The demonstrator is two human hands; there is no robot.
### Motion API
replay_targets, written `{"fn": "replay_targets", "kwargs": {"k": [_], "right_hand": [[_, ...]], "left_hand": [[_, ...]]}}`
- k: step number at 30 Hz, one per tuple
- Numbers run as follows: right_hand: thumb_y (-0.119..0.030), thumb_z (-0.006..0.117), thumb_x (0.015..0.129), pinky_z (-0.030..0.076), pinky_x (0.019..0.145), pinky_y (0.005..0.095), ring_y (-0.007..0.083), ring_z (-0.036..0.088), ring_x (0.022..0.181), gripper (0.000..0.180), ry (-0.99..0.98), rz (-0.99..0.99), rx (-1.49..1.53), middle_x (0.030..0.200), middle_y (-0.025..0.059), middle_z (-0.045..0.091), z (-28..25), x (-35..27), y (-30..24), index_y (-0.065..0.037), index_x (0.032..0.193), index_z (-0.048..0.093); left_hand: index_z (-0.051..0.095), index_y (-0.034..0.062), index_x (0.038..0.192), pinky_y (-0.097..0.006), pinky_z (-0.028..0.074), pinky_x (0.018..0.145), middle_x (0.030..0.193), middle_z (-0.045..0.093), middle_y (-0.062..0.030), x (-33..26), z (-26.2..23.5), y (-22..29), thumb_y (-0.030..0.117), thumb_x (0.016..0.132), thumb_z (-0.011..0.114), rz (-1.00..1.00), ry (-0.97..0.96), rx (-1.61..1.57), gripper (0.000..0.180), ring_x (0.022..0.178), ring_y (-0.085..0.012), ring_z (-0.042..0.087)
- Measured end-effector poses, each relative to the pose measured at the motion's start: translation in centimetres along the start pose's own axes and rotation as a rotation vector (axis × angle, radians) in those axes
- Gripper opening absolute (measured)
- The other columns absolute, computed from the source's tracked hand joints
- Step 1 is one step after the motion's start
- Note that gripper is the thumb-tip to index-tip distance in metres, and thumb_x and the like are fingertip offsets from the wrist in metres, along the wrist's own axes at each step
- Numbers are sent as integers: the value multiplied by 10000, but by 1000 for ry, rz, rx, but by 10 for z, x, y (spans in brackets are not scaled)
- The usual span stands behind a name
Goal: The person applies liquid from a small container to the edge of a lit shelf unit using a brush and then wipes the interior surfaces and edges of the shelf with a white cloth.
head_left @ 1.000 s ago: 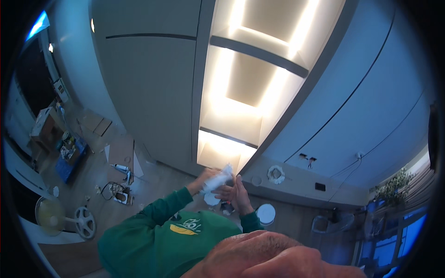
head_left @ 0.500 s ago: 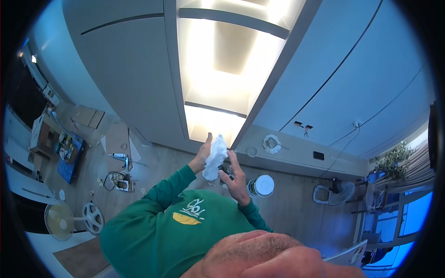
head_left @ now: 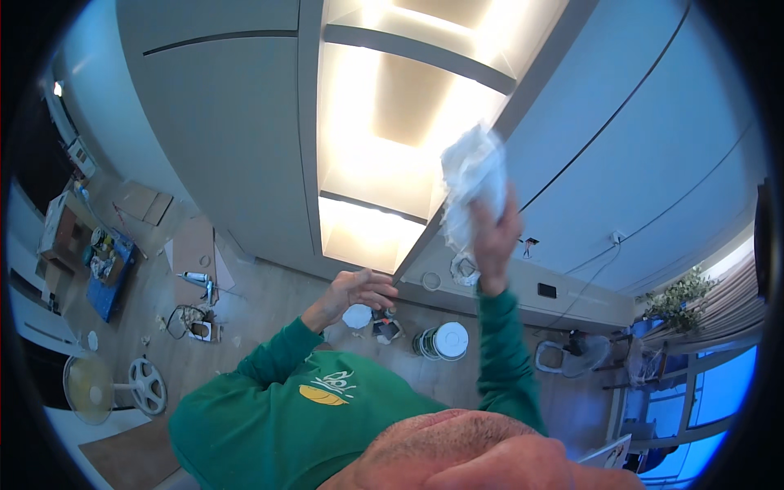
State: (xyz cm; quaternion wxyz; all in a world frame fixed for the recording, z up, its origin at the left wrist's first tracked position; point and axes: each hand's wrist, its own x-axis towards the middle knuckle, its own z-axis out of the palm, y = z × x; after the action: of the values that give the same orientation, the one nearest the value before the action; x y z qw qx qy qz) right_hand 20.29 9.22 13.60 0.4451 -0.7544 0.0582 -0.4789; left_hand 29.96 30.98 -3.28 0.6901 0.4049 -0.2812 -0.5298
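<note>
Raised to the right, my right hand (head_left: 496, 237) grips a crumpled white cloth (head_left: 476, 167). The cloth overlaps the right upright of the lit shelf cabinet (head_left: 420, 241) and the edge of the blue-white wall panel; motion blurs it, and whether it touches them I cannot tell. Lower down, my left hand (head_left: 354, 296) holds nothing, its fingers stretched toward the right in front of the cabinet's bottom. Lights glow inside the open shelves (head_left: 416, 49) between the two hands. A tall grey cabinet door (head_left: 229, 139) stands to the left of them.
A white-lidded bucket (head_left: 451, 340) stands on the floor beside a low ledge (head_left: 523, 286). A caulking gun (head_left: 196, 279), cardboard and scraps lie at left, near a fan (head_left: 88, 390). Loose wires (head_left: 529, 245) stick out of the wall panel. A plant (head_left: 686, 294) is at far right.
The cloth was between both hands, low in front of the cabinet. My right hand has carried it up and to the right, while my left has let go and stayed low.
</note>
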Motion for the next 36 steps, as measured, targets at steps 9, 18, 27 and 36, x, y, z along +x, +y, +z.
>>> {"fn": "replay_targets", "kwargs": {"k": [9, 18, 27, 36], "right_hand": [[-382, 536, 929, 512, 811, 395, 336, 670, 894, 434, -408, 38, -1217, 1014, 198, 686, 60, 330, 16, -1, 1108, 641], [-311, 503, 961, 477, 865, 371, 291, 619, 949, 373, -815, -9, -1258, 1059, 185, 664, 164, 406, 58, -14, 1142, 637], [-111, 634, 786, 538, 734, 303, 181, 643, 770, 278, -792, -37, -484, 917, 98, 690, 141, 259, -114, -15, 1044, 668], [-111, 710, 645, 495, 792, 354, 263, 662, 844, 427, -121, 667, -317, 917, 168, 703, 61, -187, 45, 33, 1045, 671]], "left_hand": [[619, -128, 1116, -280, 548, 716, 966, 702, -176, -61, -136, -22, 238, 848, 742, -153, 244, 390, 470, 819, -182, 697], [633, -87, 1119, -249, 517, 664, 915, 709, -132, -119, -248, 13, 232, 849, 736, -134, 494, 418, 430, 780, -162, 700], [622, -100, 1126, -242, 517, 649, 909, 710, -159, -69, -241, 4, 213, 861, 720, -236, 271, 370, 422, 747, -188, 703], [638, -146, 1043, -273, 540, 579, 838, 702, -170, 2, -255, -52, 208, 848, 743, -311, -89, 819, 418, 666, -171, 680]]}}
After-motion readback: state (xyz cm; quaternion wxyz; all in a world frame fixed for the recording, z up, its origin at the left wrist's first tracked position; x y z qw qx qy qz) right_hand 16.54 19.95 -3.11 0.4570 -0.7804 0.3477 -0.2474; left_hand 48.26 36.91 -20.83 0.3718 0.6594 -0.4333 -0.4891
